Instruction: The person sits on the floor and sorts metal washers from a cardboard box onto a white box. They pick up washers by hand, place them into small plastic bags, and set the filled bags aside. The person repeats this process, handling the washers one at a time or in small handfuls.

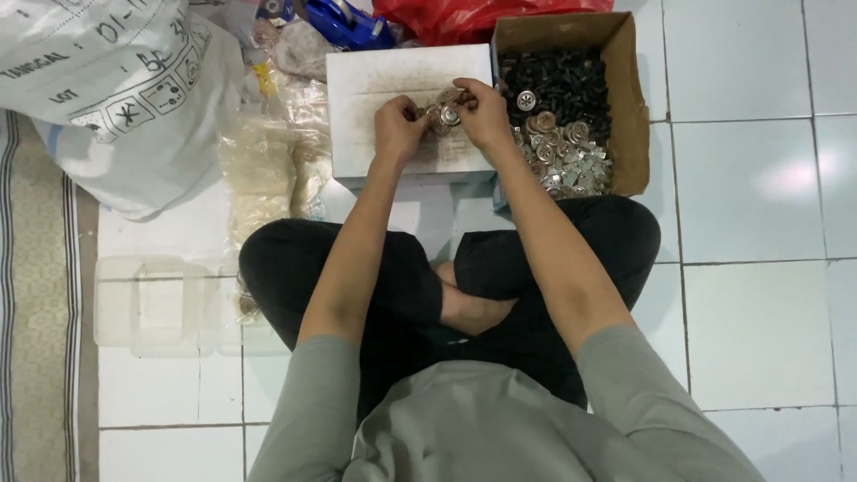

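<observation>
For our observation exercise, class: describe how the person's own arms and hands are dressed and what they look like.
Both arms are bare from above the elbow down; grey short sleeves cover the upper arms. The left hand and right hand wear no gloves, and no watch, ring or bracelet can be made out. Dark trousers cover the crossed legs.

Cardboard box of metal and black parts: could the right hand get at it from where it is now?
Probably yes. The right hand works over the white box, right beside the open-topped cardboard box. Nothing lies between them, and the round metal parts sit exposed near that hand.
</observation>
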